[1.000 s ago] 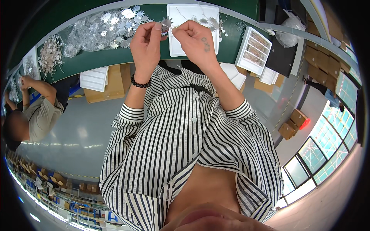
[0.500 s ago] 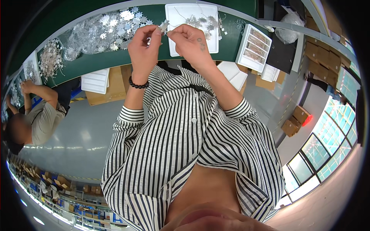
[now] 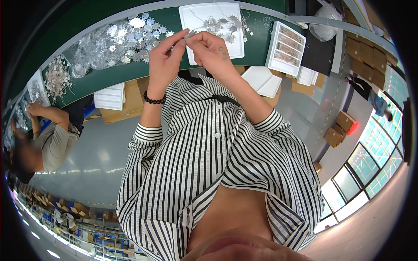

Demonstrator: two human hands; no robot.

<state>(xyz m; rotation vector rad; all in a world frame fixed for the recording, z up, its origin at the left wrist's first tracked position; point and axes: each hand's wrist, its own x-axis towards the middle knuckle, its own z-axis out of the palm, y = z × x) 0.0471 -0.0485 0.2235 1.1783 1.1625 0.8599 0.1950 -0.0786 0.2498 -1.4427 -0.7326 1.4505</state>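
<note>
A small silvery piece (image 3: 190, 35) sits between my two hands over the near left edge of a white tray (image 3: 186, 12). My left hand (image 3: 166, 58) pinches it from the left with thumb and forefinger. From the right, the closed fingertips of my right hand (image 3: 211, 53) meet the piece and hide much of it, so its outline cannot be made out. Inside the tray lie several flat, snowflake-shaped silvery pieces (image 3: 222, 24) with thin wires. A heap of similar silvery pieces (image 3: 141, 35), partly on clear plastic, spreads over the green table left of my hands.
Thin wires with white ends (image 3: 58, 76) are heaped farther left on the table. A white compartment tray (image 3: 285, 45) of wires stands at the right. White trays (image 3: 109, 96) lie below the table edge. A co-worker (image 3: 52, 139) works at the far left.
My hands have come together: the right fingertips, apart from the left hand before, now meet the left ones at the silvery piece. The view has shifted slightly.
</note>
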